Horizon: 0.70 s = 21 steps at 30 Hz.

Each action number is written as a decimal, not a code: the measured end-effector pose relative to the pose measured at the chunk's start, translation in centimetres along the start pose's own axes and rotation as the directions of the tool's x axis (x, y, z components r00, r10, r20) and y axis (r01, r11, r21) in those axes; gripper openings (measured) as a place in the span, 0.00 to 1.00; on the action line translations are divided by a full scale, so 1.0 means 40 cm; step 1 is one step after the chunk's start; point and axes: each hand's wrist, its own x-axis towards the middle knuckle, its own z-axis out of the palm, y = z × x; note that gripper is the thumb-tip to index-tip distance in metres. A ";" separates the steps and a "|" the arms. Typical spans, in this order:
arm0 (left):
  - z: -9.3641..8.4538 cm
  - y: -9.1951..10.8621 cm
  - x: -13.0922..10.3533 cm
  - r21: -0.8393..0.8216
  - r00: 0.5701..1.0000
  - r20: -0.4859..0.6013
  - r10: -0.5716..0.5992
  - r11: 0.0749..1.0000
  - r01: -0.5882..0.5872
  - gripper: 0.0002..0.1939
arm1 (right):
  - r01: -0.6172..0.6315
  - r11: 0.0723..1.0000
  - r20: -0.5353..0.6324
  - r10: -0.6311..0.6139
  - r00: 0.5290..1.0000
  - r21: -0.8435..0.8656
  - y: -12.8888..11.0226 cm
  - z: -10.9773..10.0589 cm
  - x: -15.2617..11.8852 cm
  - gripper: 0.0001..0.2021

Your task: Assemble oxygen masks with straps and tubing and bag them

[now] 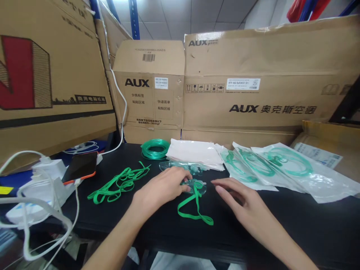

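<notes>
My left hand [168, 183] is closed on the left side of a small clear plastic oxygen mask [201, 186] on the black table. A green elastic strap [207, 219] is looped at the mask and trails toward me in a loose bend. To the right of the mask, my right hand [234, 193] hovers with thumb and fingers apart, holding nothing that I can see. Just behind my left hand lie more clear plastic mask pieces [197, 168], partly hidden by it. A loose bundle of green elastic straps [120, 183] rests to the left.
A coil of green tubing [155, 149] and a stack of white bags [194, 152] lie at the back. Clear-fronted bags with masks and tubing [267, 165] spread out at right. A phone [81, 167] and white cables [25, 202] occupy the left; cardboard boxes [242, 97] wall the back.
</notes>
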 end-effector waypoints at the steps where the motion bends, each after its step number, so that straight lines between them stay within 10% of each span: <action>1: 0.011 0.013 0.002 -0.005 1.000 -0.006 0.020 1.000 -0.020 0.10 | -0.011 1.000 -0.020 0.011 1.000 -0.007 0.001 0.006 0.002 0.19; 10: 0.092 0.156 0.013 -0.007 0.824 -0.247 0.510 0.850 -0.527 0.09 | -0.194 0.965 0.102 0.178 0.979 0.179 0.016 -0.017 -0.078 0.22; 15: 0.108 0.159 0.018 -0.211 0.878 -0.354 0.322 0.887 -0.411 0.05 | -0.244 0.934 -0.065 0.269 0.961 0.262 0.045 -0.015 -0.083 0.23; 21: 0.099 0.139 0.010 -0.346 0.968 -0.106 0.228 0.904 -0.250 0.05 | -0.249 0.914 -0.166 0.312 0.935 0.319 0.050 -0.018 -0.075 0.24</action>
